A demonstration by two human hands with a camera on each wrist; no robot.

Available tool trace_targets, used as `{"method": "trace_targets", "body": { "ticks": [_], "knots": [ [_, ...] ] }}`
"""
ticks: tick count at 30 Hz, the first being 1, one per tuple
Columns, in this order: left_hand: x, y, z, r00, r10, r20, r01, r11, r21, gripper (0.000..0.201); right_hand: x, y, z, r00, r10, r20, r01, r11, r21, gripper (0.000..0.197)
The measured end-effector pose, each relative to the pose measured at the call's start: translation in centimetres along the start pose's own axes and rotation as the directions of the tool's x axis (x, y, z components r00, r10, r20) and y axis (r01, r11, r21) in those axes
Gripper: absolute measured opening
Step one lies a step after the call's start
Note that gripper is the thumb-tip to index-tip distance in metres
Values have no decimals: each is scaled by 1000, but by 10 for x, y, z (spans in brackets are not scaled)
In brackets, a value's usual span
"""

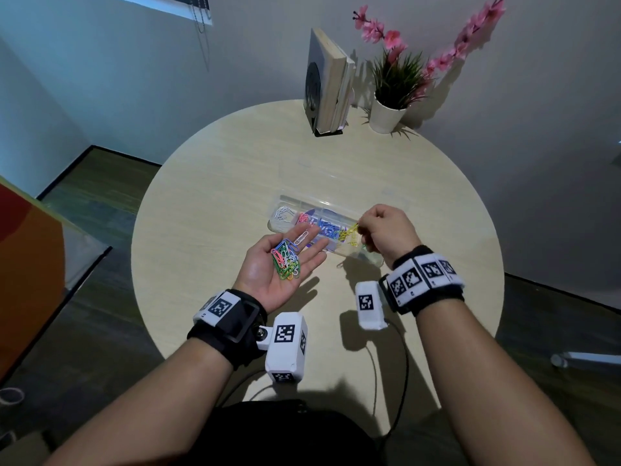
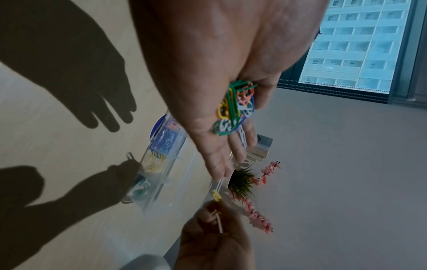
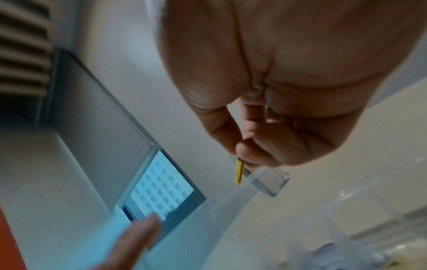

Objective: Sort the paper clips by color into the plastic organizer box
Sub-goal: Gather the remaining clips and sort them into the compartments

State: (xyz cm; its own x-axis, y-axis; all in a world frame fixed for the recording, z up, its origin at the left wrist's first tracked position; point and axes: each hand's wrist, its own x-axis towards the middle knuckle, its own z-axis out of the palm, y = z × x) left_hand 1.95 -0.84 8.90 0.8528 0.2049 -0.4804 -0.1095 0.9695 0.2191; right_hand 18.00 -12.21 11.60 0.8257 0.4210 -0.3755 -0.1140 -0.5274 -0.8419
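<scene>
My left hand [image 1: 285,264] lies palm up over the table with straight fingers, carrying a heap of mixed paper clips [image 1: 286,259] in green, pink, blue, yellow and white [image 2: 235,107]. A clear plastic organizer box [image 1: 379,260] lies just beyond it, with white, pink, blue and yellow clips in separate compartments [image 2: 159,157]. My right hand [image 1: 386,230] hovers over the box's right part and pinches a yellow paper clip [image 1: 353,227] between thumb and fingertips [image 3: 239,171]. The clip hangs above the yellow compartment.
The round light wooden table [image 1: 235,169] carries a bookend with books [image 1: 327,85] and a potted plant with pink flowers [image 1: 393,92] at its far edge. A cable [image 1: 400,381] trails over the near edge. Dark floor surrounds the table.
</scene>
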Motion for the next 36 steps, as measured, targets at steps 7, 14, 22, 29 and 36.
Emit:
{"method": "trace_targets", "body": {
  "ticks": [7,14,22,29,36],
  "knots": [
    [12,14,2,999,24,27,-24,1000,-1,40,65,16,14,997,52,-54,-71,890,-451,12],
    [21,18,-1,1000,17,17,-17,1000,-11,40,75,22,10,994,42,-97,-77,919,-387,22],
    [21,5,13,1000,9,-28,-9,1000,-19,40,-1,-3,-4,980,-195,42,199,961,-190,20],
    [8,-11,28,999,10,-30,-9,999,44,40,-73,-15,18,844,-322,429,475,821,-318,10],
    [-4,-16,34,999,24,-22,-22,997,80,37,-89,-23,25,859,-363,361,505,712,-487,14]
  ]
}}
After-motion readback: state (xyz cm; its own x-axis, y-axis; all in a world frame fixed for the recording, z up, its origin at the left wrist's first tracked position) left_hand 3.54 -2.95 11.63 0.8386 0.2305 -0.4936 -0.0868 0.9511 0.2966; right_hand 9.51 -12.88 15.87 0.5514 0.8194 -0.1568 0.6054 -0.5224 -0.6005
